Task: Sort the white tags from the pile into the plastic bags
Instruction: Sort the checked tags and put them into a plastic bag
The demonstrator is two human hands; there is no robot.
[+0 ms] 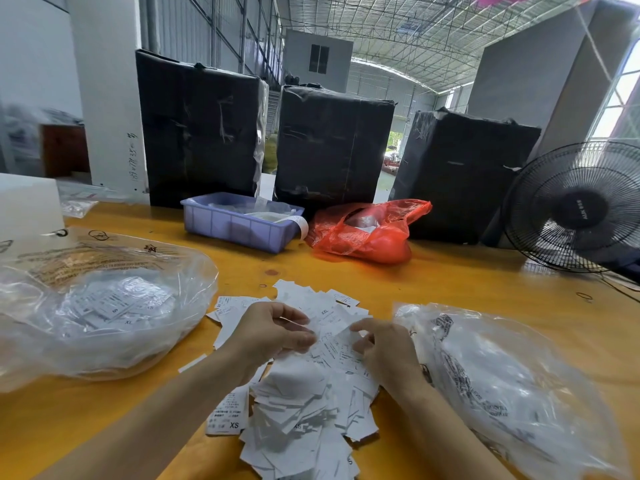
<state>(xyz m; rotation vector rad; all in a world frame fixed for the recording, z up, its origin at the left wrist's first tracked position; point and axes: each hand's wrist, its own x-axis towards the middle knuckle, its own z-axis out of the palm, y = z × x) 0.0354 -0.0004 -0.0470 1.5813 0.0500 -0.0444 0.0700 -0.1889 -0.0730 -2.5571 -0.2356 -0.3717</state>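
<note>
Spreading down the middle of the yellow wooden table (450, 282), the loose pile of white printed paper tags (298, 403) runs with its long axis from the near edge away toward the far side, its farthest tags fanned out flat just beyond the hands. Bare tabletop lies open beyond the pile, up to a lavender plastic tray (239, 223) and a crumpled red plastic bag (367, 230); behind those stand three tall bundles wrapped in black plastic (332, 143), and a black electric fan (575, 206) sits at the far right edge. To the left of the pile, close but apart from it, rests a large clear plastic bag holding white tags (104, 306), with sizes S and XL legible through the film. To the right, just beside the pile, lies a second clear plastic bag with black print (512, 382).

Both hands hover over the far half of the pile. The left hand (273, 330) has its fingers curled, thumb and fingertips pinching a thin white tag seen edge-on. The right hand (384, 348) has its fingers curled too, pinching the corner of a tag that tilts toward the left hand. The two hands are near each other but not touching.
</note>
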